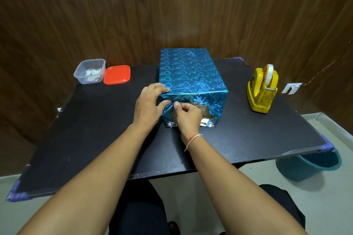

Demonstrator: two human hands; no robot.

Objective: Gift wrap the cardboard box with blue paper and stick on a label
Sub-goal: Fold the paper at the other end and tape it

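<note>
The left grip (pixel 148 104) presses its thumb and fingertips against the near left corner of the box (pixel 191 80), pinning down a fold of the blue paper (pixel 186 70) there. The right grip (pixel 188 115) sits just beside it, touching it, with thumb and forefinger closed together on the edge of the same fold at the box's near end. A red and white thread bracelet (pixel 193 139) circles the right wrist.

The box lies lengthwise, running away from both grips, on a black worktop (pixel 95 129). Its top and sides are covered in shiny blue paper printed with heart outlines. The near end, under the grips, is only partly closed: a strip of brown cardboard (pixel 205 112) shows to the right of the right grip, and the paper's silver underside (pixel 207 122) lies flat on the worktop below it.

Well to the left of the left grip and farther back stands a clear plastic container (pixel 89 70) holding small paper labels (pixel 92 73); what is printed on them is too small to tell. Its red lid (pixel 117 75) rests just beside it. Well to the right of the right grip stands a yellow tape dispenser (pixel 261 89) loaded with a roll of clear tape. Below the worktop's right corner, a teal bucket (pixel 309 166) stands on the floor.
</note>
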